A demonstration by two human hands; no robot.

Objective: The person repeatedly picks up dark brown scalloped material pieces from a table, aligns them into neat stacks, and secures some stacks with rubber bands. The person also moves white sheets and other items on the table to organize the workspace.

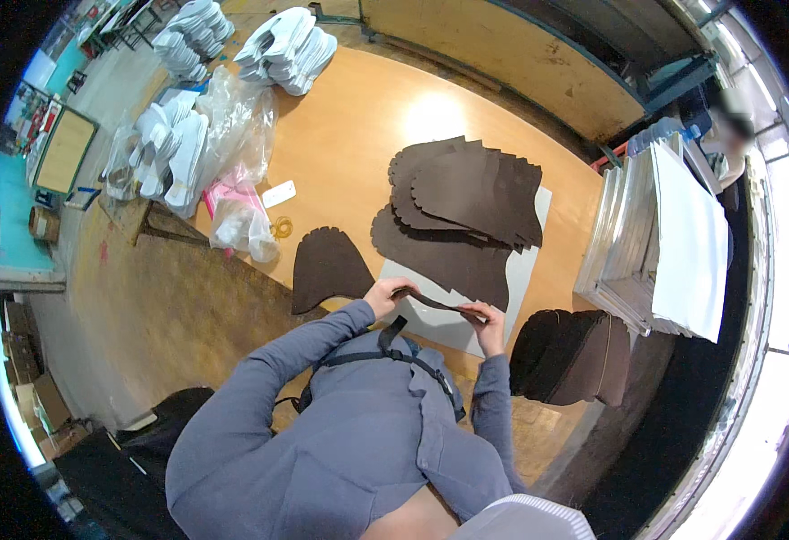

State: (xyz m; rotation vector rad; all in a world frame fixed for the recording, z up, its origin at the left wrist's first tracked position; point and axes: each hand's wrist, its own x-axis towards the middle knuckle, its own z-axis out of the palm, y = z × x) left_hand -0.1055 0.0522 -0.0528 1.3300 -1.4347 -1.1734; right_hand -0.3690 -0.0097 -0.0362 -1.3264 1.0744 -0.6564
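Close to my waist, at the table's near edge, I hold a dark brown cut piece of sheet material [437, 306] by its two ends. My left hand [385, 295] pinches one end and my right hand [487, 326] the other; the piece is seen almost edge-on. Just beyond lies a fanned stack of brown cut pieces [475, 189] with scalloped ends, partly on a pale grey sheet [538, 216]. Left of my left hand rests a single brown piece [329, 263] with a rounded, notched end.
The orange-brown table [340, 135] carries bundles of white cut shapes [288, 49], clear plastic bags [237, 117] and a yellow ring [281, 228] at its left. White sheets are stacked [691, 243] at the right, near more dark brown pieces [570, 355]. A person [734, 148] stands far right.
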